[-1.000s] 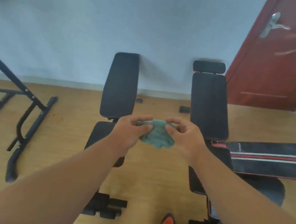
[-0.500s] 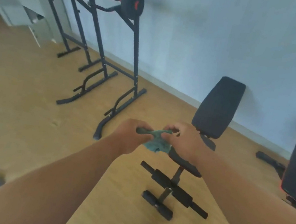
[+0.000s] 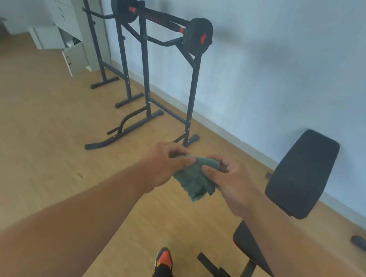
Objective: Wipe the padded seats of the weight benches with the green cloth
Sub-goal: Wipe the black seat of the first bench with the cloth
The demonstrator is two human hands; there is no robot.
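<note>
Both grips were clenched on the green cloth [image 3: 194, 178]: the left hand [image 3: 164, 167] pinched its top edge at nine o'clock, the right hand [image 3: 230, 181] at three. It hung limp between them, light and soft, probably easiest bunched in one palm. The weight bench [image 3: 301, 173] stood unwiped at three o'clock, near the right forearm.
</note>
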